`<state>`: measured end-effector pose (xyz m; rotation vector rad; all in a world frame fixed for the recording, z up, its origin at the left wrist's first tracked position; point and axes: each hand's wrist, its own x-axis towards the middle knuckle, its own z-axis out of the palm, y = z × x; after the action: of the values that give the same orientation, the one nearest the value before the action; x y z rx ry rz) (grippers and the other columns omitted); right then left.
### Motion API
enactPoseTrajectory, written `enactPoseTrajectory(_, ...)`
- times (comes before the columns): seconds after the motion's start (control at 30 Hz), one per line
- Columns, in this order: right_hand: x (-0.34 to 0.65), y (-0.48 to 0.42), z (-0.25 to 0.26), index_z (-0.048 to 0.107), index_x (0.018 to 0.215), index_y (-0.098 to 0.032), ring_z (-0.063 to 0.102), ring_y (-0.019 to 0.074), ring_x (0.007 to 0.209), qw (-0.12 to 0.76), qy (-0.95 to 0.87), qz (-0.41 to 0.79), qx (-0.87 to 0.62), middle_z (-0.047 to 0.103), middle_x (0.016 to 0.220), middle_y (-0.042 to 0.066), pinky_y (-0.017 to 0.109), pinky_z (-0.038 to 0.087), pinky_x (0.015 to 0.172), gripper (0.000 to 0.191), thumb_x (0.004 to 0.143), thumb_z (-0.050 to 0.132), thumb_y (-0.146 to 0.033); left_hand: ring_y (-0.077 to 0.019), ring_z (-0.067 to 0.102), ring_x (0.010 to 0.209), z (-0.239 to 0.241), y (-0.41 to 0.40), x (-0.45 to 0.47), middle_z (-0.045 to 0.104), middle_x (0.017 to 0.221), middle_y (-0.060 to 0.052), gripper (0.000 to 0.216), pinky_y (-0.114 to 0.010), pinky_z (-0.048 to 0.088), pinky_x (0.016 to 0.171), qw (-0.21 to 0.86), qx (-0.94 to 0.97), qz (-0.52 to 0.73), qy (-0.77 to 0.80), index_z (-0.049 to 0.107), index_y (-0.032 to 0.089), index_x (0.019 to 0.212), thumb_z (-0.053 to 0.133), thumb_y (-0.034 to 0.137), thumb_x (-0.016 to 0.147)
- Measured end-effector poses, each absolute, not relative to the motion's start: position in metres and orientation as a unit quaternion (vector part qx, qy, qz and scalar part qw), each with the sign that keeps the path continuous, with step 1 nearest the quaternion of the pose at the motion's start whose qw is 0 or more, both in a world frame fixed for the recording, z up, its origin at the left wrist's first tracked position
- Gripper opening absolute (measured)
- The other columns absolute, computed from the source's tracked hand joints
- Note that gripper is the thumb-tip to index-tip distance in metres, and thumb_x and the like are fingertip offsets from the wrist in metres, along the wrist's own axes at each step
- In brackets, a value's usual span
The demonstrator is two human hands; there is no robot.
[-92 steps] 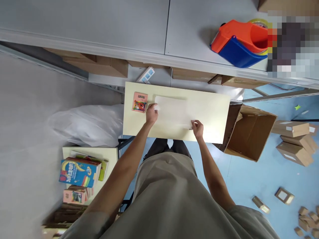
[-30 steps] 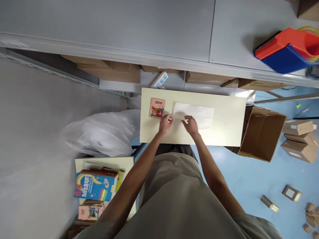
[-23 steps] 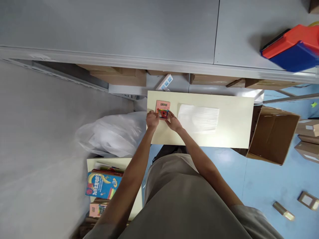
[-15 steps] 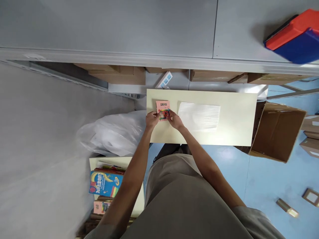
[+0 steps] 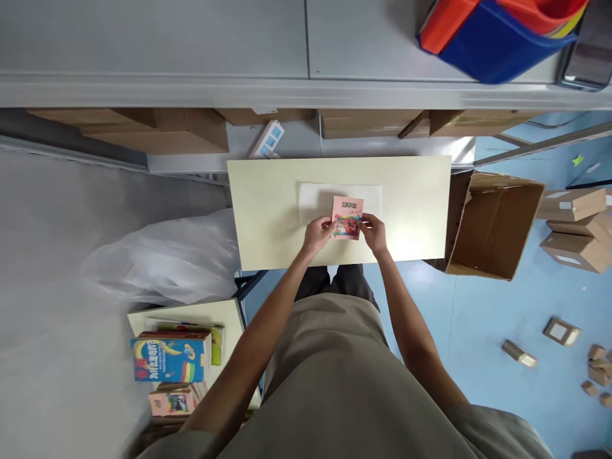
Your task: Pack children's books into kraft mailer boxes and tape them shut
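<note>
A small pink book (image 5: 347, 218) with a colourful picture on its cover is held up between my two hands. My left hand (image 5: 317, 234) pinches its left edge, and my right hand (image 5: 373, 232) grips the right edge. Beneath the book, partly covered by it, a white sheet that looks like foam or bubble wrap (image 5: 313, 203) lies on the cream tabletop (image 5: 268, 217). Whether the book touches the sheet I cannot tell.
An open cardboard box (image 5: 497, 223) stands right of the table. Stacked books (image 5: 169, 359) sit on a lower surface at left, below a translucent plastic bag (image 5: 167, 258). A grey shelf (image 5: 191, 44) with a blue-and-red bin (image 5: 492, 44) spans the far side.
Both hands have carried the pink book rightward from the table's left end to over the white sheet. The camera view has also shifted right.
</note>
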<state>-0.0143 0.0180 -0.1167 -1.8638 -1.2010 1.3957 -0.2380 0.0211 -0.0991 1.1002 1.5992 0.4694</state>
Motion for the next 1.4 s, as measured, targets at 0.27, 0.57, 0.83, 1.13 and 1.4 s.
enactPoseTrajectory(0.27,0.019,0.038,-0.138,0.076,0.12,-0.019,0.079,0.0238,0.103,0.185,-0.44,0.518,-0.71,0.084,0.116,0.01,0.039,0.064,0.097,0.029,0.097,0.064,-0.032,-0.026,0.079,0.093,-0.14,0.023,-0.179,0.085,0.1,-0.008,0.011,-0.034,0.058,0.087,0.445,0.437,0.173,0.762,0.08,0.024,0.097,0.07,0.027,0.096)
enactPoseTrajectory(0.57,0.064,0.055,-0.143,0.073,0.127,-0.017,0.08,0.0254,0.104,0.154,-0.453,0.439,-0.76,0.082,0.123,0.015,0.039,0.062,0.097,0.03,0.101,0.063,-0.029,-0.0234,0.077,0.1,-0.144,0.011,-0.17,0.08,0.111,-0.01,0.015,-0.035,0.059,0.097,0.412,0.391,0.171,0.805,0.075,0.021,0.11,0.066,0.024,0.098)
enactPoseTrajectory(0.83,0.058,0.085,-0.142,0.075,0.093,-0.022,0.078,0.0262,0.095,0.053,-0.491,0.455,-0.741,0.084,0.1,0.009,0.034,0.059,0.085,0.023,0.099,0.071,-0.045,-0.0344,0.055,0.144,-0.125,-0.002,-0.124,0.062,0.144,-0.018,0.026,-0.05,0.043,0.126,0.33,0.526,0.167,0.766,0.068,0.023,0.124,0.072,0.028,0.099)
enactPoseTrajectory(1.13,0.043,0.091,-0.13,0.064,0.077,-0.024,0.082,0.0242,0.078,0.091,-0.526,0.523,-0.665,0.08,0.08,0.006,0.035,0.064,0.078,0.035,0.103,0.064,-0.048,-0.0429,0.021,0.17,-0.121,-0.008,-0.059,0.037,0.173,-0.024,0.036,-0.064,0.032,0.131,0.314,0.456,0.197,0.809,0.065,0.018,0.128,0.077,0.03,0.096)
enactPoseTrajectory(1.4,0.032,0.12,-0.13,0.072,0.114,-0.021,0.077,0.0258,0.117,0.062,-0.719,0.442,-0.532,0.078,0.127,0.014,0.041,0.06,0.106,0.019,0.106,0.058,-0.031,-0.0396,0.037,0.16,-0.127,-0.029,-0.087,0.047,0.167,-0.019,0.035,-0.06,0.035,0.132,0.313,0.366,0.255,0.839,0.069,0.021,0.138,0.06,0.024,0.104)
